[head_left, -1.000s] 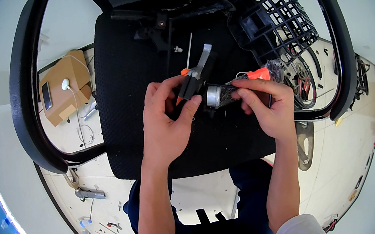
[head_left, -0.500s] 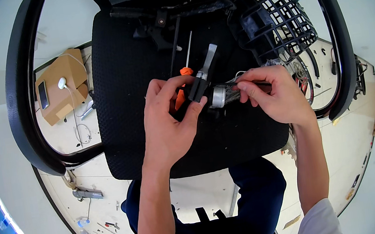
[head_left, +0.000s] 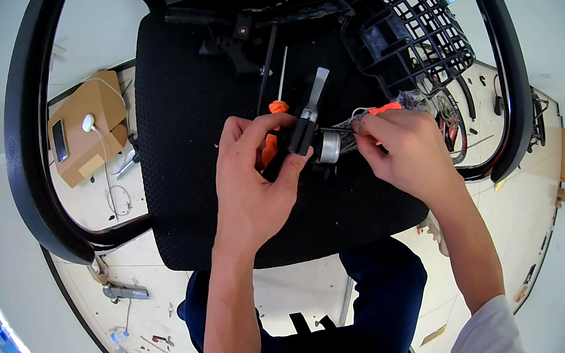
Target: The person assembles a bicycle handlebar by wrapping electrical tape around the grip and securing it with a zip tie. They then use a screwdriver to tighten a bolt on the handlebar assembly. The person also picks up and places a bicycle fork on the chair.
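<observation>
My left hand (head_left: pixel 254 181) is closed around a black part with a flat silver lever (head_left: pixel 314 91) that points up and away. Beside these fingers lies an orange-handled screwdriver (head_left: pixel 278 107), its thin shaft pointing to the far side. My right hand (head_left: pixel 406 147) pinches a thin dark rod (head_left: pixel 342 128) that reaches left toward the black part; whether its tip touches is hidden. Orange patches show above and under the right fingers, and I cannot tell if they belong to the rod. A silver cylinder (head_left: pixel 329 147) sits between the hands, with clear plastic wrap (head_left: pixel 411 99) near the right one.
All this rests on a black chair seat (head_left: pixel 184 154) between two armrests (head_left: pixel 43 139). A black plastic basket (head_left: pixel 414 32) and a black bracket-like part (head_left: pixel 232 38) lie at its far side. On the floor are a cardboard box (head_left: pixel 88 125), a hammer-like tool (head_left: pixel 126 292) and scattered small parts.
My right hand has turned over, its back now facing up more, and orange has come into sight beside it. My left hand keeps its hold on the black part almost unmoved.
</observation>
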Available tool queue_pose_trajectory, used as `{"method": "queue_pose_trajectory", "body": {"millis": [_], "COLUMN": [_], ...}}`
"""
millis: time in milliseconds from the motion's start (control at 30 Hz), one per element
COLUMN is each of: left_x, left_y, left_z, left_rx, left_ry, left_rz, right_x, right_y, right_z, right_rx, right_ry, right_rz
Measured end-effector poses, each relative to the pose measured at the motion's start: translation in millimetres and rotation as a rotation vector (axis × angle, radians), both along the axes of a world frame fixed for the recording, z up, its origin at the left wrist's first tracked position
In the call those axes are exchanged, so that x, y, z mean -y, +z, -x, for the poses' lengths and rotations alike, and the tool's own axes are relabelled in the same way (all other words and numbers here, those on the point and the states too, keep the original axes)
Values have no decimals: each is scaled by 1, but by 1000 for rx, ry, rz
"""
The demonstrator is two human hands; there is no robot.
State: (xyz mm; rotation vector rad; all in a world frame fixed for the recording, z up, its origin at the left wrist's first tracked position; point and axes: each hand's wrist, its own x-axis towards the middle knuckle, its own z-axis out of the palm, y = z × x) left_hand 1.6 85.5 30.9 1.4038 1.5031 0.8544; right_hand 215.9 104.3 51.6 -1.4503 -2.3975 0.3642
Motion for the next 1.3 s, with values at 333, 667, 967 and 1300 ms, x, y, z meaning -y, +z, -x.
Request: {"method": "queue_pose_trajectory", "body": {"millis": [333, 667, 967, 1300], "left_x": [5, 2, -6, -12], "left_y": [-4, -3, 3, -12], "left_z": [3, 2, -23, -79], "left_rx": [0, 0, -80, -358], "left_ry": [29, -16, 5, 50], "left_rz": [-35, -13, -51, -162], "right_x": [-3, -12, 3, -9], "right_y": [16, 10, 9, -3], "right_z": [9, 5, 2, -47], "right_rx": [-167, -365, -398, -459], "right_ry": [-105, -111, -231, -145], "right_rz": [319, 584, 495, 530]}}
